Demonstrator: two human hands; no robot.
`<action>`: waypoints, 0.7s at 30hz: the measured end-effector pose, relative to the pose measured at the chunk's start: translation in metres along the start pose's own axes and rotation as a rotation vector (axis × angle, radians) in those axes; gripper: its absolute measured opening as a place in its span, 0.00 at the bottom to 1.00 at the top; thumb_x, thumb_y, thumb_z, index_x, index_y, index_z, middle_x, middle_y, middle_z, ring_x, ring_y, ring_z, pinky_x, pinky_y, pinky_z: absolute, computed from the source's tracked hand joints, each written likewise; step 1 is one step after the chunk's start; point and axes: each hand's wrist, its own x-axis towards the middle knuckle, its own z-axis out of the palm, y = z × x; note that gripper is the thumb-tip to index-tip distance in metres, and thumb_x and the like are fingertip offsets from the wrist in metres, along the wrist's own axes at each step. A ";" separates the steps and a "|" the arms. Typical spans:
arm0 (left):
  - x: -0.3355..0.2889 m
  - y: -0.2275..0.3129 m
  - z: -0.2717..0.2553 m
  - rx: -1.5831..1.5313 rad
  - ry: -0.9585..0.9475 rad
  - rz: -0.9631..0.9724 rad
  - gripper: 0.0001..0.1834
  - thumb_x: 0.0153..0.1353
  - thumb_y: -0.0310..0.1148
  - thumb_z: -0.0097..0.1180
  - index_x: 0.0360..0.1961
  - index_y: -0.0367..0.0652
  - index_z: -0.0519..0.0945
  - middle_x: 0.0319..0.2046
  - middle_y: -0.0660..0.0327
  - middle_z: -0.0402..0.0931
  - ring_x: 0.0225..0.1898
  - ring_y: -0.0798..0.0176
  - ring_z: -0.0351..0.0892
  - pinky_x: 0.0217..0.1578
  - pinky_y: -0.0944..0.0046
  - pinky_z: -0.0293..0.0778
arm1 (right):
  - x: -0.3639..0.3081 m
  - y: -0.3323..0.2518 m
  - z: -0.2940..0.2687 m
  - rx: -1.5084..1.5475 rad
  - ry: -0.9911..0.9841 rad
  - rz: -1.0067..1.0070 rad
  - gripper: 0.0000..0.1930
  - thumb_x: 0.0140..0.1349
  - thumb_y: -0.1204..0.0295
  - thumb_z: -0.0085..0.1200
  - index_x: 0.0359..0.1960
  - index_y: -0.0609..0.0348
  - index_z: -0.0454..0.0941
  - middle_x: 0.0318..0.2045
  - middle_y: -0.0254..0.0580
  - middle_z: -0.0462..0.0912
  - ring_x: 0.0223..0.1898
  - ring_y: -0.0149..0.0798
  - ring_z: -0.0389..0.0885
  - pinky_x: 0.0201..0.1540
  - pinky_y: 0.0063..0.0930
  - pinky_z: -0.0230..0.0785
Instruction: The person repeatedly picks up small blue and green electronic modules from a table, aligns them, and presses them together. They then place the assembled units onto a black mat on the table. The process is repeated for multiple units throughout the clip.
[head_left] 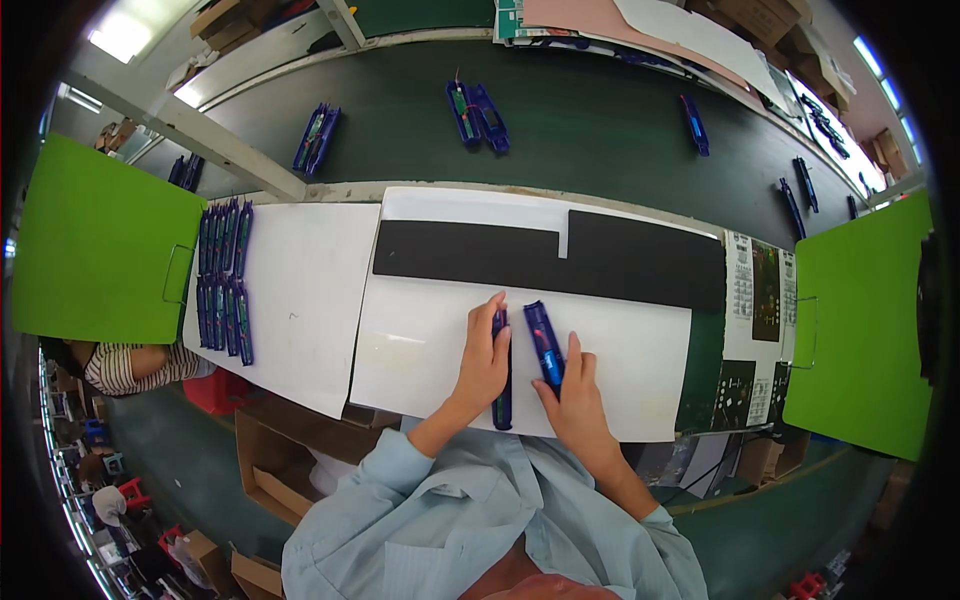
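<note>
My left hand [482, 362] is closed around a narrow dark blue plastic casing half [503, 405], which stands almost straight up and down in the picture. Just to its right, my right hand [576, 402] grips the lower end of a second blue casing half [541, 335] between thumb and fingers. This one tilts, its top leaning left, and its hollow side shows a bright blue part and a bit of red inside. The two halves are apart. Both lie on or just over the white work sheet [420, 370]; which one, I cannot tell.
Two black flat pieces [640, 255] lie beyond my hands. Several filled blue casings [225, 280] stand in two rows on the left. A dark green belt [390, 130] carries more casings [478, 115]. Green panels [100, 240] flank both sides. A person in stripes [140, 368] sits left.
</note>
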 end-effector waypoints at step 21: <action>0.129 -0.016 0.022 0.517 -0.122 0.324 0.39 0.55 0.49 0.79 0.67 0.50 0.80 0.68 0.59 0.73 0.73 0.54 0.68 0.72 0.45 0.56 | 0.227 0.051 -0.032 -0.162 0.021 -0.318 0.09 0.64 0.74 0.68 0.44 0.62 0.85 0.45 0.53 0.80 0.52 0.57 0.79 0.55 0.46 0.75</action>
